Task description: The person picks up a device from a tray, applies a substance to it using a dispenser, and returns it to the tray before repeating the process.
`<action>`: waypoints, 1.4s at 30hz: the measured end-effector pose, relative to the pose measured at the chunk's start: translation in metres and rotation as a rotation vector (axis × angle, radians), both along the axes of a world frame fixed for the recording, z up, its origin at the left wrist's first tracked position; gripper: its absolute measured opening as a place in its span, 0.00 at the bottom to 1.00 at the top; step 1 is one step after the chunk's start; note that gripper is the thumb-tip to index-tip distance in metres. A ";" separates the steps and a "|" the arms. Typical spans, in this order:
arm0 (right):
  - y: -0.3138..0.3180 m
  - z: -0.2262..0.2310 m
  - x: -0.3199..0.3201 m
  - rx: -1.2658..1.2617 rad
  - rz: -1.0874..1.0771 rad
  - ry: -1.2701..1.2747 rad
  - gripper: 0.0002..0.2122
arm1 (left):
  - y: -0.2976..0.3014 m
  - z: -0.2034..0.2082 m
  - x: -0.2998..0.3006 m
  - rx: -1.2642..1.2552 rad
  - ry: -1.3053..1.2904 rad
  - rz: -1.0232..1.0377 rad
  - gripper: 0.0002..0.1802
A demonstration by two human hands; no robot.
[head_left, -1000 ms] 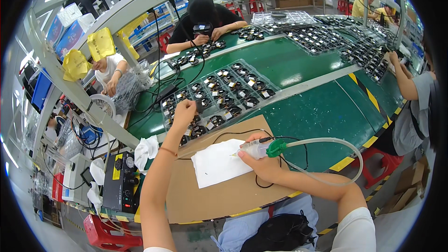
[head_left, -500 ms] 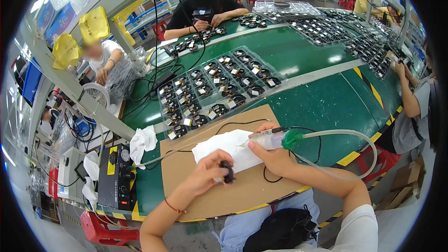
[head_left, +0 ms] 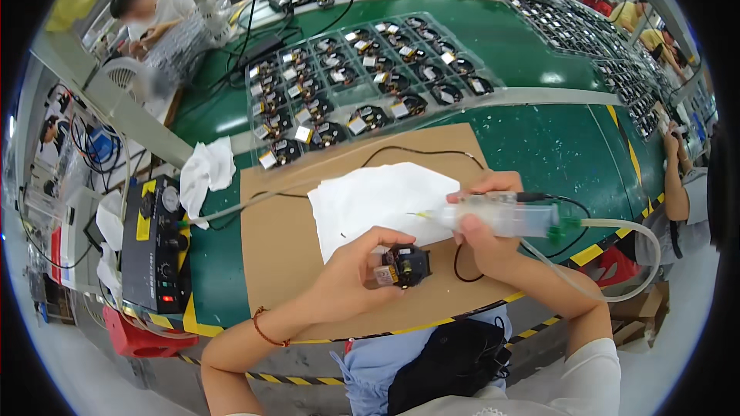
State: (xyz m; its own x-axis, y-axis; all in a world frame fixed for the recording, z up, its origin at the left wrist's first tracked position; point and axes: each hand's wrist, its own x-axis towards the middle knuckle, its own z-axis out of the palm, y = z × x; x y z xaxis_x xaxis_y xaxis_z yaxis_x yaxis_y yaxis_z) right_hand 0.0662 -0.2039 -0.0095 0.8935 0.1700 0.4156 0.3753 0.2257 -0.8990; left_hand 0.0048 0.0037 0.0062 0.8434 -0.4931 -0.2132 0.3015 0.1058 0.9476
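1. The left hand (head_left: 351,273) grips a small black part (head_left: 412,264) between thumb and fingers, above the front half of the cardboard sheet (head_left: 274,239).
2. The right hand (head_left: 489,235) is closed around a clear syringe (head_left: 512,218), whose needle points left over the right side of a white cloth or paper (head_left: 370,196).
3. From the syringe's green end (head_left: 566,227), a pale hose (head_left: 620,223) loops past the cardboard's right edge.
4. Black cable (head_left: 432,152) runs along the cardboard's back edge; another loop lies between the black part and the right forearm.
5. Behind that edge, a clear tray (head_left: 428,119) holds rows of similar parts on the green worktop (head_left: 539,135).
6. At the worktop's left front corner stands a black control box (head_left: 153,243), a crumpled white cloth (head_left: 206,173) beside it.
7. A pale post (head_left: 139,117) blocks some of the view beyond the worktop's left edge.
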 end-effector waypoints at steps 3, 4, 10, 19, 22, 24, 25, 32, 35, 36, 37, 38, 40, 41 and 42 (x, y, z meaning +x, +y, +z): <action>-0.012 0.009 -0.003 -0.040 0.196 -0.083 0.18 | -0.004 0.002 -0.003 0.156 -0.101 0.079 0.29; -0.016 0.011 -0.003 -0.137 0.322 -0.143 0.19 | -0.004 0.001 -0.004 0.221 -0.173 0.139 0.27; -0.005 -0.003 -0.009 -0.148 0.344 -0.378 0.25 | -0.007 -0.008 -0.005 0.322 -0.249 0.192 0.26; 0.003 0.001 -0.012 -0.159 0.332 -0.528 0.25 | -0.010 -0.013 -0.011 0.415 -0.324 0.218 0.26; 0.003 0.003 -0.012 -0.250 0.331 -0.596 0.24 | -0.010 -0.012 -0.012 0.427 -0.330 0.222 0.26; 0.005 0.003 -0.012 -0.278 0.310 -0.669 0.23 | -0.011 -0.012 -0.012 0.436 -0.360 0.225 0.26; 0.005 0.002 -0.013 -0.279 0.308 -0.668 0.23 | -0.011 -0.013 -0.011 0.443 -0.391 0.230 0.26; 0.012 -0.004 -0.014 -0.227 0.234 -0.881 0.18 | -0.015 -0.015 -0.013 0.477 -0.439 0.266 0.26; 0.014 -0.003 -0.016 -0.217 0.211 -0.947 0.16 | -0.016 -0.012 -0.015 0.533 -0.468 0.281 0.26; 0.014 -0.003 -0.017 -0.225 0.205 -0.968 0.15 | -0.016 -0.012 -0.015 0.550 -0.480 0.281 0.26; 0.014 -0.003 -0.018 -0.225 0.204 -0.968 0.15 | -0.016 -0.011 -0.016 0.567 -0.492 0.282 0.27; 0.015 -0.004 -0.018 -0.229 0.206 -0.986 0.15 | -0.017 -0.011 -0.016 0.567 -0.492 0.281 0.27; 0.014 -0.003 -0.019 -0.232 0.207 -1.003 0.14 | -0.017 -0.010 -0.016 0.596 -0.547 0.289 0.27; 0.013 -0.002 -0.019 -0.250 0.220 -1.005 0.14 | -0.017 -0.011 -0.016 0.597 -0.548 0.289 0.27; 0.013 -0.002 -0.020 -0.268 0.233 -1.006 0.14 | -0.017 -0.012 -0.017 0.595 -0.562 0.290 0.27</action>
